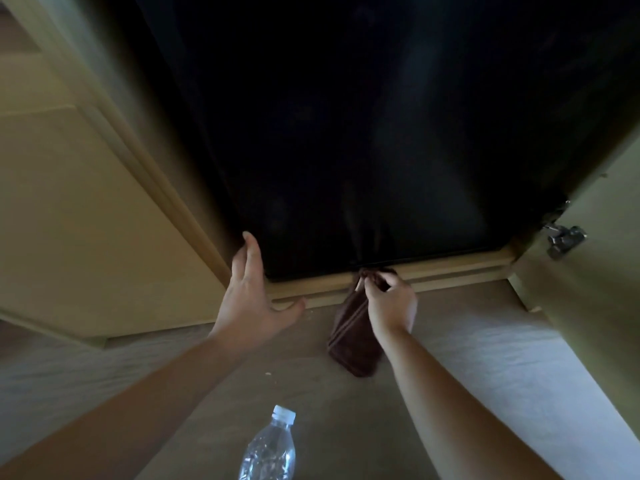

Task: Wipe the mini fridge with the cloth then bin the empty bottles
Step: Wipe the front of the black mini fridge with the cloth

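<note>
- Left hand [251, 292]: fingers straight, spread against the black mini fridge [363, 133] at its lower left corner.
- Right hand [389, 299]: fingers pinched a brown cloth [353, 337] hanging at the fridge's bottom edge.
- Clear bottle [272, 448] lay on the floor [485, 358], near the person.

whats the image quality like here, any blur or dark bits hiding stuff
Head view: the mini fridge front is nearly black, showing only faint reflections; the cloth pinched by the right hand looks slightly smeared; wide-angle distortion bends the cabinet frame; the bottle is cut off by the bottom edge.
</note>
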